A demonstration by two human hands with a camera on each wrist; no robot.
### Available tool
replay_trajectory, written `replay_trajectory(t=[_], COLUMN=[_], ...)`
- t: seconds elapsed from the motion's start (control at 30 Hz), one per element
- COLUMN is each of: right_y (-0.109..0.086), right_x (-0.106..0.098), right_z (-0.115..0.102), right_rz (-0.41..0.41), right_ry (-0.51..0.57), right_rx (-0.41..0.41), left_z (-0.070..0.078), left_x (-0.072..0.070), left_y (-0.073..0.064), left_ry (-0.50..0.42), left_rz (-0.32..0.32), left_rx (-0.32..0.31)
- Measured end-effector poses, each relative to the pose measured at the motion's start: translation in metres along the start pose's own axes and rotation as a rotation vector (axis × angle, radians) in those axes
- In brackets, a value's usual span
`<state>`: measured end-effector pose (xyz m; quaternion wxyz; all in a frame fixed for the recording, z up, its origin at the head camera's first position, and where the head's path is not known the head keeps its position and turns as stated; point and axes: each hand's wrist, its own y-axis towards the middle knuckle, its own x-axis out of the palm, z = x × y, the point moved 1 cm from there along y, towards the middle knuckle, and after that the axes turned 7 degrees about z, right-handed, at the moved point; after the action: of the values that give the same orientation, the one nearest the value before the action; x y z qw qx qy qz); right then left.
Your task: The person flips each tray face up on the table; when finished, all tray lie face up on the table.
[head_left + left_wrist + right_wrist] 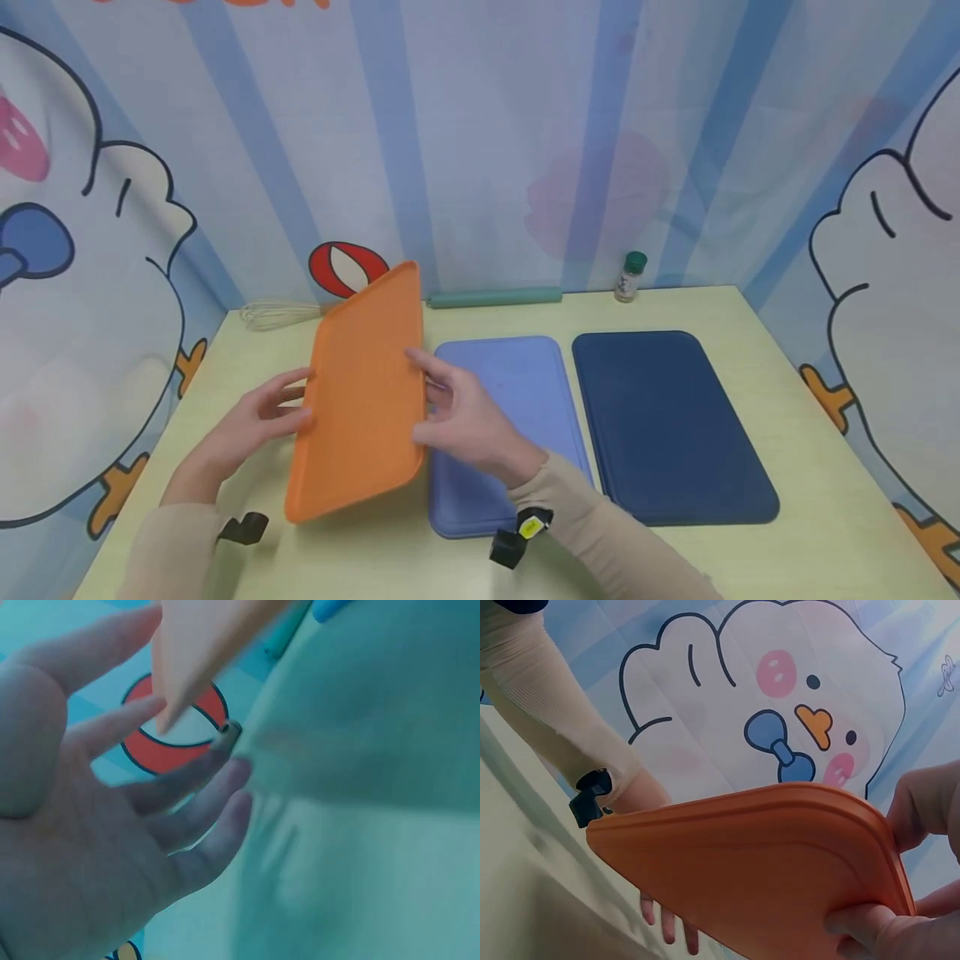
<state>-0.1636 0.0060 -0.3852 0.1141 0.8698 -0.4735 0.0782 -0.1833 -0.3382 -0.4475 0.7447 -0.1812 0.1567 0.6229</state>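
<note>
Both hands hold up a shallow orange tray [363, 392], steeply tilted above the left part of the table. At its left edge, my left hand [251, 425] pinches the rim between thumb and finger; the left wrist view shows the other fingers extended free below. On the opposite edge my right hand [472, 417] grips the rim, thumb on one face and fingers at the other. The right wrist view shows the tray's rounded corner and rim [810, 793] close up. Beneath the right hand lies a light blue tray [517, 375], partly hidden by that hand and forearm.
A dark blue tray [667, 425] lies flat at right. Along the back edge are a wire whisk [281, 313], a green rolling pin [495, 297] and a small green-capped jar [628, 279]. Printed cloth walls [487, 150] with cartoon figures enclose the table [757, 367].
</note>
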Motion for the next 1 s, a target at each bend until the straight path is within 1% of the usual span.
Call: replay_trajectory(t=[0.07, 0.13, 0.37, 0.53, 0.67, 0.8, 1.0], right_y=[0.0, -0.001, 0.0, 0.001, 0.001, 0.002, 0.002], right_x=[-0.002, -0.004, -0.008, -0.008, -0.008, -0.009, -0.012], right_z=[0.001, 0.003, 0.008, 0.011, 0.012, 0.015, 0.022], right_rz=[0.001, -0.003, -0.011, -0.017, -0.023, -0.024, -0.011], right_ry=[0.005, 0.014, 0.036, 0.023, 0.009, -0.009, -0.059], right_rx=[-0.012, -0.024, -0.028, -0.014, -0.005, 0.01, 0.063], left_z=[-0.006, -0.009, -0.013, -0.016, -0.018, -0.019, -0.018], left_x=[0.002, 0.004, 0.003, 0.001, -0.001, -0.005, -0.01], left_y=[-0.002, -0.004, -0.012, -0.015, -0.016, -0.019, -0.025], left_ry=[-0.026, -0.061, -0.144, -0.189, -0.179, -0.158, -0.128], left_rz=[-0.037, -0.061, -0.074, -0.078, -0.044, -0.025, -0.002], left_rx=[0.005, 0.021, 0.108, 0.14, 0.136, 0.112, 0.12])
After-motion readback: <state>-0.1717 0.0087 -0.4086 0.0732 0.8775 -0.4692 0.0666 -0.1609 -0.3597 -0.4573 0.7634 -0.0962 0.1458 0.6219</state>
